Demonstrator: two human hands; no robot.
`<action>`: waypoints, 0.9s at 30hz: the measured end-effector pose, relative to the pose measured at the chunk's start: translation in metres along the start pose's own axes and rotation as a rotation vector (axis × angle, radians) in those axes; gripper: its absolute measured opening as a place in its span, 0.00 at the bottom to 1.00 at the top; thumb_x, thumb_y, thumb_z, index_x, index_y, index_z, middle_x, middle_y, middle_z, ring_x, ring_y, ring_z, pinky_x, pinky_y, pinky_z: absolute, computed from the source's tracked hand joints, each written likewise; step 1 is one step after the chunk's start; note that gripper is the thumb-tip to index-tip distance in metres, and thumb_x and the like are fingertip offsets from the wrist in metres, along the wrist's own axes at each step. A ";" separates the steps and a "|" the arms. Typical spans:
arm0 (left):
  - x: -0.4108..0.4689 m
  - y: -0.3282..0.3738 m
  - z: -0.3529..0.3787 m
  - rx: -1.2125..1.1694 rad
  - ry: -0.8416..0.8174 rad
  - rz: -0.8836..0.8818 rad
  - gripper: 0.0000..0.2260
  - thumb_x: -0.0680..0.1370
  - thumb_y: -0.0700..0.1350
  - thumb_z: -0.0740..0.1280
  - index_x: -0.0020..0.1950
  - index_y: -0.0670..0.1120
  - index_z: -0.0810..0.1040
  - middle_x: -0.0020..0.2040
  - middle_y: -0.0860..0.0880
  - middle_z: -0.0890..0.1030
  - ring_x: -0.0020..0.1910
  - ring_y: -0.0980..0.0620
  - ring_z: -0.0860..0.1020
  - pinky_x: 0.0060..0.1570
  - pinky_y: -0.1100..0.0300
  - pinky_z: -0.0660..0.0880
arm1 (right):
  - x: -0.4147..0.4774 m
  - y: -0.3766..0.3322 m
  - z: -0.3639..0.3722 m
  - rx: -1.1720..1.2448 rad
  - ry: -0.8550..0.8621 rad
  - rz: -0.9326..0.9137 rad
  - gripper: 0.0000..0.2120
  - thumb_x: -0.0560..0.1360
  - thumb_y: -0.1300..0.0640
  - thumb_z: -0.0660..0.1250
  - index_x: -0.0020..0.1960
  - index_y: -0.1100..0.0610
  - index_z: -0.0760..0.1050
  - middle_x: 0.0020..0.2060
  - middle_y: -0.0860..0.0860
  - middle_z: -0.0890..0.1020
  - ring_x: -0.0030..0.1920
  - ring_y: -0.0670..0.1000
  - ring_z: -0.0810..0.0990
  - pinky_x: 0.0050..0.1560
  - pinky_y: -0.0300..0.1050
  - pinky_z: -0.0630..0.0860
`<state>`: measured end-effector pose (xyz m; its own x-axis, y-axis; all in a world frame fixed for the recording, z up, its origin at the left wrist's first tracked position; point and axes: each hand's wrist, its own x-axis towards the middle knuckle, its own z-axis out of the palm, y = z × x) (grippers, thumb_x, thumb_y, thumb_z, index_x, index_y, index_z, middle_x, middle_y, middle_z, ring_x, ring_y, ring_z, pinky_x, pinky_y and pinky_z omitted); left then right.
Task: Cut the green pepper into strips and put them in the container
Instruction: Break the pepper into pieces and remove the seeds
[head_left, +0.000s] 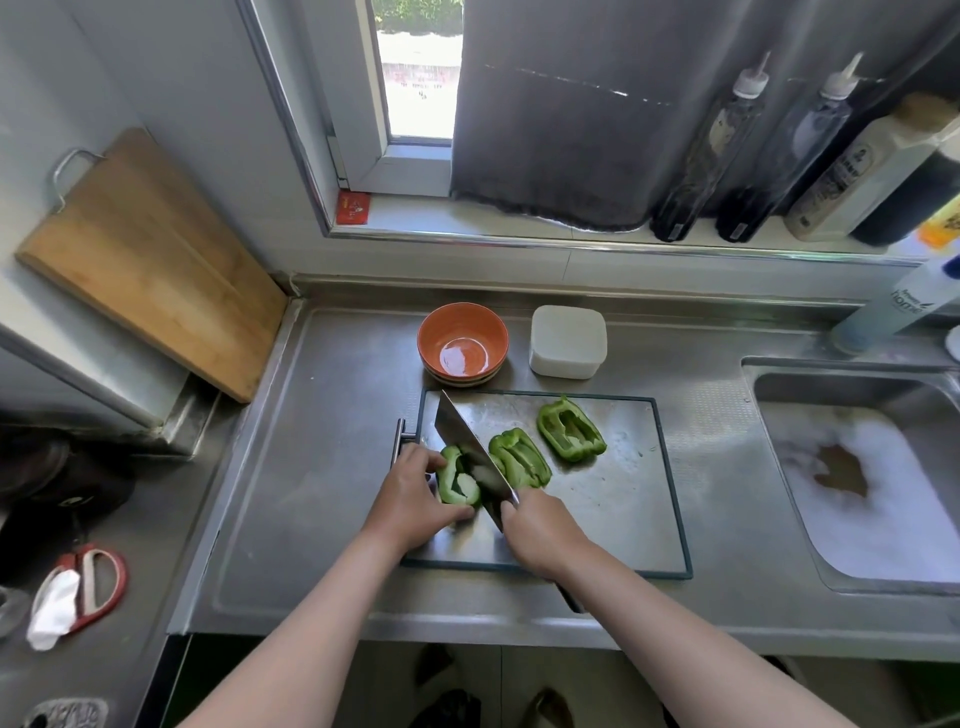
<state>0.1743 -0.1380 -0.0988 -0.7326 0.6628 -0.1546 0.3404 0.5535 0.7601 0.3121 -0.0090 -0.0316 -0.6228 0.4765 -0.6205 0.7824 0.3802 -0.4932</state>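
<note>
Three green pepper pieces lie on a steel cutting board (623, 499) with a dark rim. My left hand (410, 493) holds down the left piece (453, 480) with curled fingers. My right hand (540, 530) grips the handle of a cleaver (467, 452), whose blade stands on that piece along its right side. A second piece (519, 457) lies just right of the blade, and a third piece (570, 428) sits further right, inner side up. A white lidded container (568, 340) stands behind the board.
An orange bowl (462, 343) sits left of the container. A sink (872, 483) with foam lies to the right. A wooden board (150, 260) leans on the left wall. Bottles (727, 150) line the window sill. Red scissors (91, 587) lie at the lower left.
</note>
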 end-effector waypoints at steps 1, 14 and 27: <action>0.000 0.000 0.000 -0.008 0.004 -0.002 0.27 0.58 0.47 0.84 0.51 0.48 0.75 0.50 0.54 0.72 0.49 0.60 0.75 0.49 0.70 0.75 | 0.001 0.002 0.004 0.021 0.007 -0.002 0.10 0.83 0.54 0.55 0.45 0.54 0.69 0.42 0.52 0.75 0.39 0.52 0.72 0.36 0.45 0.65; -0.007 -0.002 -0.002 -0.009 -0.002 0.024 0.28 0.60 0.45 0.84 0.52 0.49 0.72 0.51 0.52 0.72 0.50 0.64 0.74 0.51 0.76 0.70 | 0.016 -0.002 0.023 0.083 0.080 -0.045 0.11 0.84 0.51 0.56 0.46 0.53 0.70 0.42 0.51 0.76 0.43 0.55 0.74 0.44 0.47 0.68; 0.007 0.020 -0.021 0.161 -0.174 -0.032 0.45 0.67 0.61 0.76 0.77 0.53 0.57 0.73 0.51 0.61 0.75 0.50 0.57 0.74 0.51 0.60 | -0.023 0.023 -0.065 0.155 0.376 -0.107 0.12 0.81 0.49 0.59 0.42 0.53 0.70 0.36 0.51 0.79 0.36 0.51 0.76 0.36 0.49 0.68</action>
<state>0.1637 -0.1327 -0.0714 -0.6365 0.7130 -0.2943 0.4186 0.6397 0.6447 0.3445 0.0399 0.0109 -0.6350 0.7078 -0.3094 0.6863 0.3332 -0.6464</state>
